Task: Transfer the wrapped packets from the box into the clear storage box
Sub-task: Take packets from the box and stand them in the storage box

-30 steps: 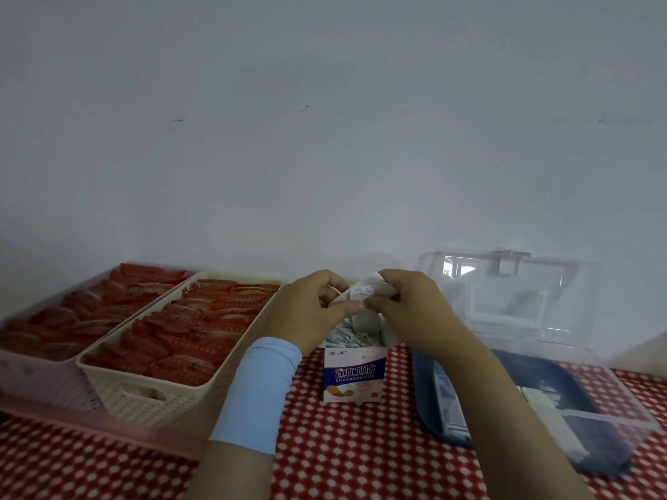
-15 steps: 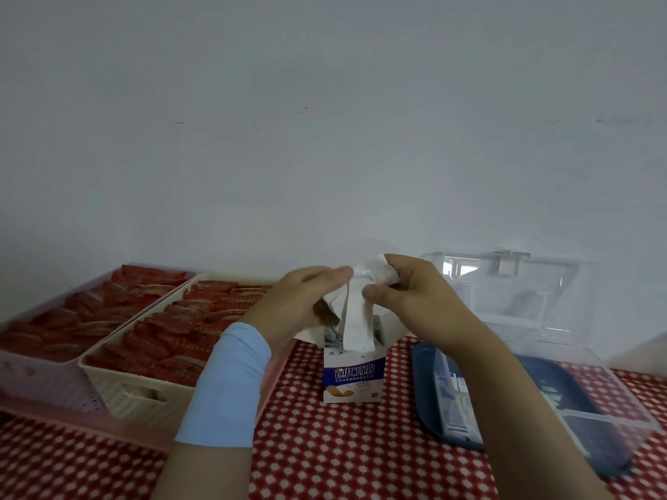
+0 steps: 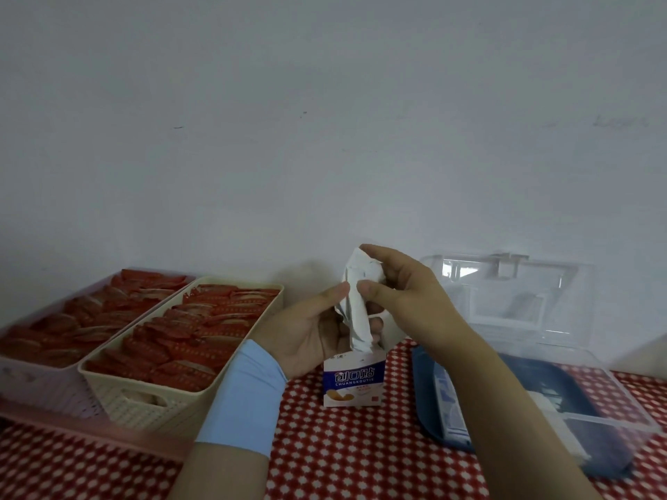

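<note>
Pinching the upper end of a white crumpled paper bundle (image 3: 355, 312), right hand (image 3: 408, 294) fingers (image 3: 371, 287) curled, left hand (image 3: 310, 330) fingers (image 3: 332, 294) gripping its lower part, bundle's foot at the mouth of the small printed box (image 3: 353, 386), upright on the desk (image 3: 361, 456), clear storage box (image 3: 613, 422) just right, wrapped packets (image 3: 447, 402) inside.

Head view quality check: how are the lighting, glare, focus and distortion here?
Head view: dim, flat light; soft shadow on the wall; small bright reflection in the clear storage box's lid; wrapped packets between left hand and right hand look soft; lower right corner smeared.
</note>
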Tool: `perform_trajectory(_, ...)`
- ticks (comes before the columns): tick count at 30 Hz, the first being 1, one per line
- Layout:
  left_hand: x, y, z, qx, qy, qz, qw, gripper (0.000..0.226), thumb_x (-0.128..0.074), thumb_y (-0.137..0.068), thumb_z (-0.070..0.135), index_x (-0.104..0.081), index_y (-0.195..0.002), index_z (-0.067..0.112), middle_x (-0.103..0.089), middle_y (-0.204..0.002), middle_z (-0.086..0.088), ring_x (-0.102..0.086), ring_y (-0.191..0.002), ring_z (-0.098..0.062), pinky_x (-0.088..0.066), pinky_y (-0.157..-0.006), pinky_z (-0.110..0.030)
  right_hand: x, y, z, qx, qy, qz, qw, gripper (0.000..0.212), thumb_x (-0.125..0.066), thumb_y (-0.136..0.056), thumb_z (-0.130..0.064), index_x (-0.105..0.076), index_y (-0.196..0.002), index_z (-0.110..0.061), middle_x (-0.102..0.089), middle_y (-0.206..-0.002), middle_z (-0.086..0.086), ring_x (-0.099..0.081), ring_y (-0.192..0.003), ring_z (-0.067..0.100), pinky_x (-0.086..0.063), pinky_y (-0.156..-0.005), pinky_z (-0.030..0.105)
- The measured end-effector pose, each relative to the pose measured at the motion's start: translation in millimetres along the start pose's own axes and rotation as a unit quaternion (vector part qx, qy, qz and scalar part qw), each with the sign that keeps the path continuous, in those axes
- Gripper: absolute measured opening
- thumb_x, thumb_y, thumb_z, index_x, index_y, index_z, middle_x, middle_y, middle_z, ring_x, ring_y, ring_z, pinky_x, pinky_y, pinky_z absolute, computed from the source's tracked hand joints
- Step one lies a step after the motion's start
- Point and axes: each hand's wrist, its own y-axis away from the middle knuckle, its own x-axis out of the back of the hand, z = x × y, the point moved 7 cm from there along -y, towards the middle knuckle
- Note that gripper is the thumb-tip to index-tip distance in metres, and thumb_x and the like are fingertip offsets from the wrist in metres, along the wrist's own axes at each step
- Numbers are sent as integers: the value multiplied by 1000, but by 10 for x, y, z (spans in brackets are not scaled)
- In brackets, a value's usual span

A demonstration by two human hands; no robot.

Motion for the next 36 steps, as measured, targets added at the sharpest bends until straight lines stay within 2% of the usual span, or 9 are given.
perform_trajectory(5,120,-41,54,-28,-15,66,997,42,-64,-86,24,-68,-120,-1,-65,-119,-26,-70,-100,-29,-62,-78,-40,-27,7,95,-56,74,68,993,66,-76,-85,-40,-39,-141,-38,-57,-119,-13,-69,-85,7,-59,-68,25)
perform_trajectory(9,184,-72,130,-67,15,114,991,36,-65,-85,20,-67,-110,-5,-69,-102,-21,-72,-87,-25,-60,-68,-34,-14,-2,78,-22,64,78,995,28,-75,-81,-47,-58,-101,-37,-64,-109,-8,-69,-95,14,-60,-74,36)
perform_trajectory(11,202,-76,143,-73,34,122,989,35,-66,-86,22,-67,-110,-3,-67,-106,-21,-68,-90,-26,-60,-77,-37,-93,31,-46,44,94,5,995,22,-79,-77,-43,-64,-92,-36,-62,-112,-13,-62,-105,4,-50,-84,21)
perform_trajectory(14,174,-62,137,-61,42,112,991,42,-68,-83,26,-68,-115,0,-70,-106,-18,-69,-96,-27,-56,-86,-41,-207,88,-172,120,197,-61,971,38,-92,-62,-34,-65,-89,-38,-54,-117,-19,-50,-114,-1,-35,-90,5)
perform_trajectory(17,126,-53,129,-65,41,80,994,42,-67,-85,22,-68,-120,1,-69,-117,-18,-70,-106,-29,-59,-82,-40,-177,62,-174,153,225,-10,962,38,-91,-62,-35,-64,-87,-39,-54,-123,-24,-47,-121,-1,-35,-99,17)
perform_trajectory(20,72,-40,108,-58,49,47,996,35,-65,-86,23,-73,-114,2,-67,-123,-20,-69,-108,-32,-58,-86,-38,-151,71,-189,134,172,-3,976,37,-91,-64,-34,-62,-87,-34,-56,-125,-25,-50,-119,-5,-39,-89,7)
perform_trajectory(25,-31,3,102,-50,92,29,994,29,-59,-84,22,-80,-95,5,-73,-108,-18,-74,-90,-27,-62,-74,-34,-147,106,-222,103,102,-22,989,43,-94,-61,-26,-62,-90,-26,-59,-124,-23,-56,-108,-7,-44,-78,5)
perform_trajectory(30,-33,-3,130,-48,95,64,992,43,-59,-88,38,-70,-111,3,-73,-108,-19,-73,-95,-26,-63,-76,-37,-148,114,-252,128,128,-22,983,46,-95,-59,-23,-61,-90,-23,-63,-114,-16,-63,-95,7,-48,-79,11)
perform_trajectory(36,-12,-12,113,-31,104,72,991,33,-61,-94,29,-70,-111,3,-71,-90,-15,-70,-72,-22,-58,-59,-31,-167,104,-231,137,153,-31,978,42,-96,-57,-29,-64,-85,-28,-53,-129,-22,-58,-111,-4,-44,-87,9)
